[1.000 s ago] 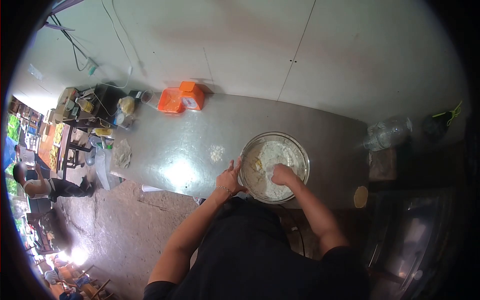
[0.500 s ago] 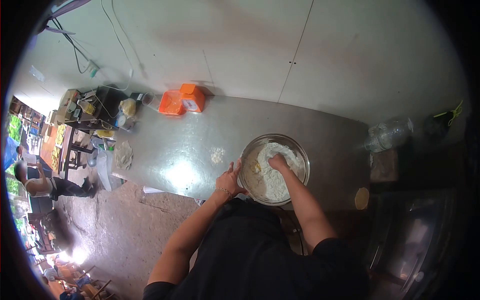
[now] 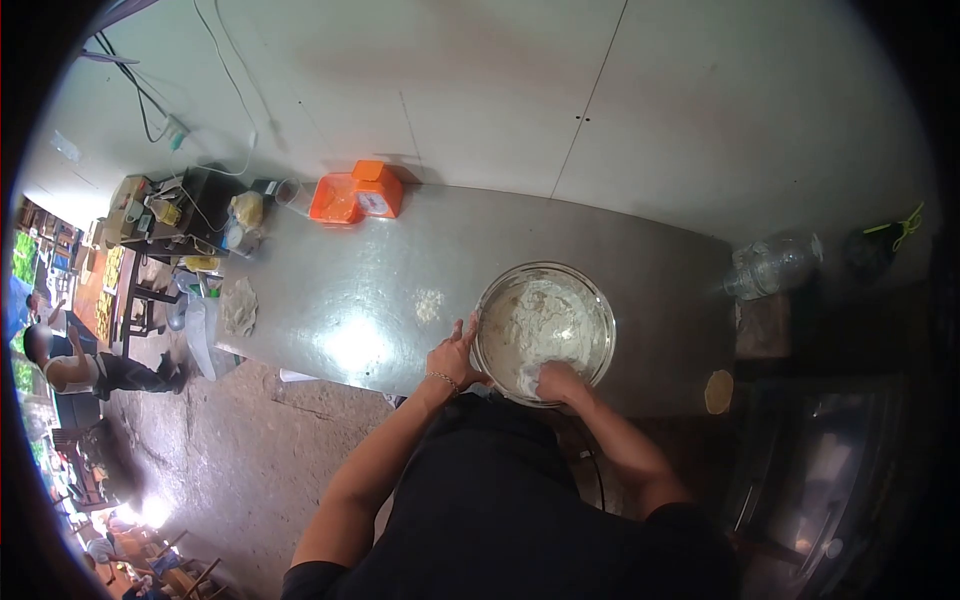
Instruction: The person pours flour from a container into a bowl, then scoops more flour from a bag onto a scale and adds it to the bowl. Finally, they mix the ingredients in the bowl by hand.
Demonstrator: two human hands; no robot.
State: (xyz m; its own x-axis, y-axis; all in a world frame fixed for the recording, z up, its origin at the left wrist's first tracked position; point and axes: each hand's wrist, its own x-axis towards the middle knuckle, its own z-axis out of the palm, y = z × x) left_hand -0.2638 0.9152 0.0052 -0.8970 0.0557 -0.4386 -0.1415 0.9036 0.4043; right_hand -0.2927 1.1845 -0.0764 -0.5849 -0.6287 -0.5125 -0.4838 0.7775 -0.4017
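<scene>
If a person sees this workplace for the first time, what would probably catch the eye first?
Probably the bright orange scale beside an orange tray, at the far edge of the metal table. Next, the round metal bowl of floury mixture at the near edge, with the right hand inside it and the left hand at its left side.

Right hand (image 3: 562, 383) now at the near side of the bowl (image 3: 601, 340), shifted from its middle.
</scene>
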